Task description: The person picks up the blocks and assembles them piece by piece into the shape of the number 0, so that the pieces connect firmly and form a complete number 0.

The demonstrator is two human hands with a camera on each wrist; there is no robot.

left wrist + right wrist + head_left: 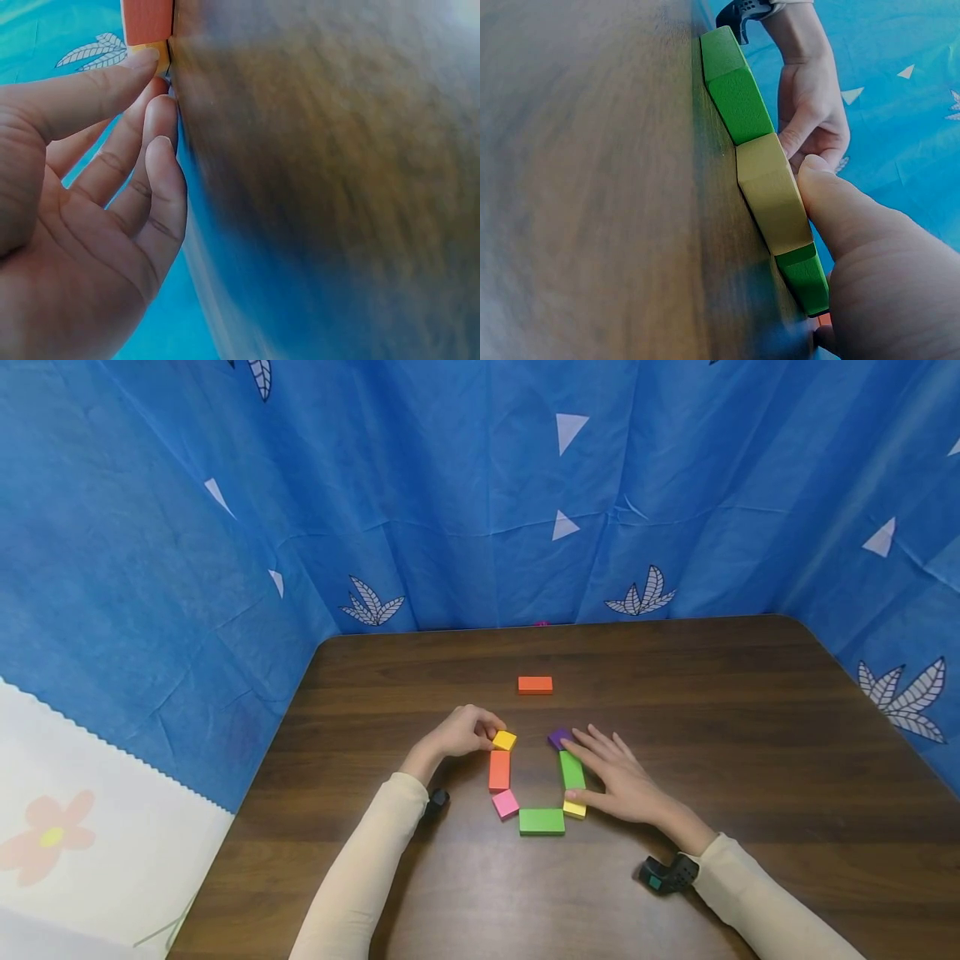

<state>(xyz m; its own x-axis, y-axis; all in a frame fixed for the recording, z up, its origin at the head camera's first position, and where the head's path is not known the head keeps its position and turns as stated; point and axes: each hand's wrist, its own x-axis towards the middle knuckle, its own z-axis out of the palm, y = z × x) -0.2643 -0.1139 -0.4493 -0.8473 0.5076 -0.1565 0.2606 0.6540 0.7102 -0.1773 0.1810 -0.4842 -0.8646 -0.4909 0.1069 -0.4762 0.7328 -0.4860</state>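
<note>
Colored wooden blocks lie in a U-shaped outline on the table. At its upper left, my left hand [461,732] pinches a yellow-orange block [505,740] between thumb and fingers, right at the end of a red-orange block [499,771]. A pink block [506,804] and a long green block [542,822] continue the outline along the bottom. My right hand [621,779] lies spread over the right side. Its fingertips are at a purple block [557,738] and a second green block [572,768]. In the right wrist view, its thumb rests against a pale yellow block [769,191].
A separate orange block [535,685] lies farther back on the brown wooden table [712,710]. Blue curtain [487,485] with leaf and triangle prints hangs behind and beside the table. Dark devices [667,874] are worn at both wrists.
</note>
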